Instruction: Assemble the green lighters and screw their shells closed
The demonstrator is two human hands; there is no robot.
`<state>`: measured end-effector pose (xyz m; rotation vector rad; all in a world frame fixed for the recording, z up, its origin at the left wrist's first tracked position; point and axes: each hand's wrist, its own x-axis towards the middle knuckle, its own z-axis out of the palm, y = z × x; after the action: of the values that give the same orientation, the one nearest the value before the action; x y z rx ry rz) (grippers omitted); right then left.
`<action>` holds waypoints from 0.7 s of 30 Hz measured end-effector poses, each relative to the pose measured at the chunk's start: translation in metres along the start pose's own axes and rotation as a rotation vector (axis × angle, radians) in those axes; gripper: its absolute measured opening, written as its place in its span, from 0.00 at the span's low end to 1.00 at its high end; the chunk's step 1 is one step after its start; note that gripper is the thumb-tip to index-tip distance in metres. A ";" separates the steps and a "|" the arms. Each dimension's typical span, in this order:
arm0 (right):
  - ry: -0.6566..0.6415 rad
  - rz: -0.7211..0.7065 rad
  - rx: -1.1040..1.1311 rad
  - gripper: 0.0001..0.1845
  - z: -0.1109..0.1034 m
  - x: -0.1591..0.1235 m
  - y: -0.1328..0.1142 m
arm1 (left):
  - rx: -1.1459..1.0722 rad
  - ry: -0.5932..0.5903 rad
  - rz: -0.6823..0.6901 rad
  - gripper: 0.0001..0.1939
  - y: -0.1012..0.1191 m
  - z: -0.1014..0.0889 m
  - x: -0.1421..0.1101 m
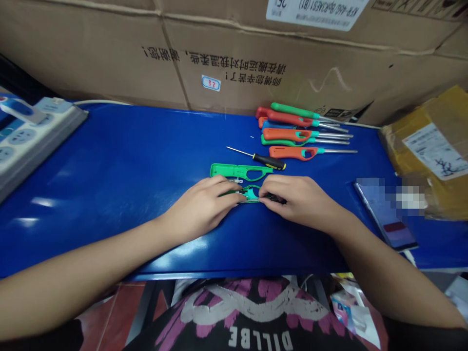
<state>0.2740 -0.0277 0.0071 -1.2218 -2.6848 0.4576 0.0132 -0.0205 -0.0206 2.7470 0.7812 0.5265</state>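
Low over the blue table, my left hand point(210, 201) is closed around the handle end of an opened green lighter point(251, 194). My right hand point(292, 197) pinches the same lighter at its nozzle end; a dark part shows beneath those fingers, too small to name. Between the hands, a turquoise trigger and small inner parts lie exposed in the green shell. Just beyond my fingers rests a loose green half shell point(228, 170), with its trigger opening at the right. Behind it lies a screwdriver point(268, 161) with a black and yellow handle, its tip pointing left.
Several long-nosed lighters point(292, 153) are piled at the back right. A large cardboard box point(120, 58) walls off the table's rear. To the left stands a power strip point(40, 131); a phone point(382, 214) and a taped parcel point(431, 146) sit on the right.
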 end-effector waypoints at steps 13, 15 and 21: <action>0.070 -0.104 -0.042 0.08 0.012 0.003 0.001 | 0.020 0.093 -0.264 0.14 -0.015 -0.011 0.006; 0.078 -0.100 -0.046 0.07 0.013 0.004 0.001 | -0.022 0.085 -0.279 0.13 -0.019 -0.010 0.006; 0.067 -0.087 -0.038 0.05 0.011 0.004 0.000 | -0.185 0.096 -0.234 0.09 -0.021 -0.008 0.008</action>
<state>0.2680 -0.0269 -0.0032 -1.1044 -2.6879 0.3489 0.0061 0.0021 -0.0176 2.4359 1.0068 0.6489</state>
